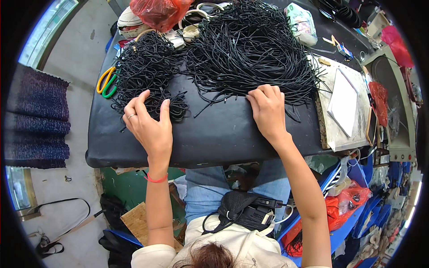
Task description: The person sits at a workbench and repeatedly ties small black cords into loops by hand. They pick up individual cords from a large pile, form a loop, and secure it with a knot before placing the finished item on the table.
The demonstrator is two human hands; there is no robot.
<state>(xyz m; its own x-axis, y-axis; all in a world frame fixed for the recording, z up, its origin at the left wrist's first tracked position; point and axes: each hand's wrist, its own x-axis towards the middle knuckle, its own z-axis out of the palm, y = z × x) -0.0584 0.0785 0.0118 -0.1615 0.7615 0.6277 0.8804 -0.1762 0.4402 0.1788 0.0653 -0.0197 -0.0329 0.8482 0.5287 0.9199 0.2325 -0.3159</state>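
Note:
Two heaps of thin black cords lie on a black-covered table. The large heap holds long strands with loose ends toward me. To its left, a smaller heap is made of looped, tangled cords. My left hand, with a ring on one finger, is over the near edge of the smaller heap, thumb and forefinger spread apart. My right hand has its fingers drawn together at the near edge of the large heap. A black cord reaches its fingertips; the exact grip is partly hidden.
Scissors with yellow and green handles lie left of the smaller heap. Behind are a red plastic bag and a white package. At right, a worn board bears white paper. A blue bin stands below.

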